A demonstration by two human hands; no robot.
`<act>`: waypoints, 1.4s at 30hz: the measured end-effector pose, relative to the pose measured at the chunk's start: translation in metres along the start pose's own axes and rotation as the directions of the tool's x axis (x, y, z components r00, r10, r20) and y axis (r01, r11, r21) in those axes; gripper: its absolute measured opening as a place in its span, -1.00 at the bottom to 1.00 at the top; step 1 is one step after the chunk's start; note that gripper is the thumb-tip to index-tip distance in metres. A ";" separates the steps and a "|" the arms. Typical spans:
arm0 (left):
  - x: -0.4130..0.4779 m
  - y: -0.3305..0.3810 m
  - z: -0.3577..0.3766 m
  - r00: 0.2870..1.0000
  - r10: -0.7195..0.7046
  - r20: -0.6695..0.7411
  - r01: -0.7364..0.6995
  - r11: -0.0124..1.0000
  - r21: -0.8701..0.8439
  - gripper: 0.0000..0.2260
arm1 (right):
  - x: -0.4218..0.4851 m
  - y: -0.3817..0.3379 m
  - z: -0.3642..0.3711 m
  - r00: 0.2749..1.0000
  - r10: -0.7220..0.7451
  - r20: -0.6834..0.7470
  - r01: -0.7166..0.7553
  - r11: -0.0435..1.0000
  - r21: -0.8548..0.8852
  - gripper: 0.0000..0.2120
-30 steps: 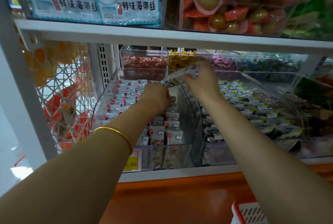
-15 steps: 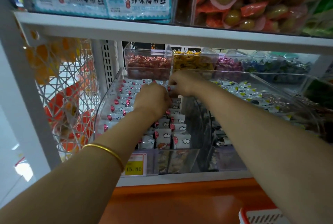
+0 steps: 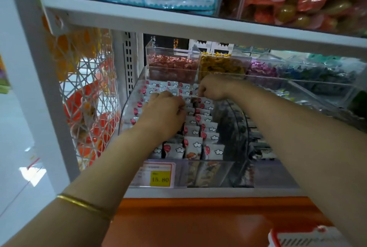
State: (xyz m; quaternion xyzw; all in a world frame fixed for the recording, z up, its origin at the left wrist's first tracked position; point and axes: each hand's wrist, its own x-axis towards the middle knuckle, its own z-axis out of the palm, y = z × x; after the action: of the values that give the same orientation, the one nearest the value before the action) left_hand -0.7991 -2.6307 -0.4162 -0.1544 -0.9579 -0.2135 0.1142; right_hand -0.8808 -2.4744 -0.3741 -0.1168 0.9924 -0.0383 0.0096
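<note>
Item: white snack packets (image 3: 193, 143), red mark and cloud print, standing in upright rows in the left clear bin (image 3: 127, 107) on the lower shelf, behind a yellow price tag (image 3: 159, 174). Change noted: a second ago the right hand (image 3: 213, 87) is over the neighbouring bin (image 3: 309, 89) to the right, lifting a packet clear of it; now that hand is across the divider and down at the rear of the left bin's right-hand row, fingers curled, tips closed on a packet there. The left hand (image 3: 164, 115), gold bangle (image 3: 85, 204) on its forearm, sits slightly further forward than before, knuckles up over the middle rows, fingers bent down among the packets; its tips are hidden, so whether it grips one cannot be told. Reading: the stray packet is judged to be at its proper bin and going into the back of the row, with the left hand steadying the rows beside it. Remaining: release and straighten. Adjacent stock: red candies (image 3: 172, 63) and yellow candies (image 3: 222, 63) in the bins behind; red basket (image 3: 297, 236) at lower right.
</note>
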 end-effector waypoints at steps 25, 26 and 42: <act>-0.015 0.004 -0.017 0.981 -0.056 -0.188 -0.014 0.935 -0.354 -0.64 | -0.057 0.007 -0.008 0.628 0.360 -0.690 0.122 0.830 0.544 -0.97; -0.019 0.006 -0.020 0.979 -0.072 -0.193 -0.012 0.914 -0.404 -0.63 | -0.074 0.004 -0.005 0.596 0.392 -0.701 0.172 0.790 0.588 -0.95; -0.063 0.015 -0.036 0.920 -0.371 0.129 0.215 0.201 -0.956 -0.76 | -0.173 -0.040 0.032 0.849 0.394 -0.352 0.356 0.066 0.932 -0.94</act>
State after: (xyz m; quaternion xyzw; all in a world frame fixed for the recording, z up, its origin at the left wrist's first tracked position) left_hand -0.7302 -2.6495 -0.3970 0.0075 -0.6329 -0.7741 0.0164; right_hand -0.7026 -2.4757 -0.4006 -0.0480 0.6496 -0.7357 -0.1855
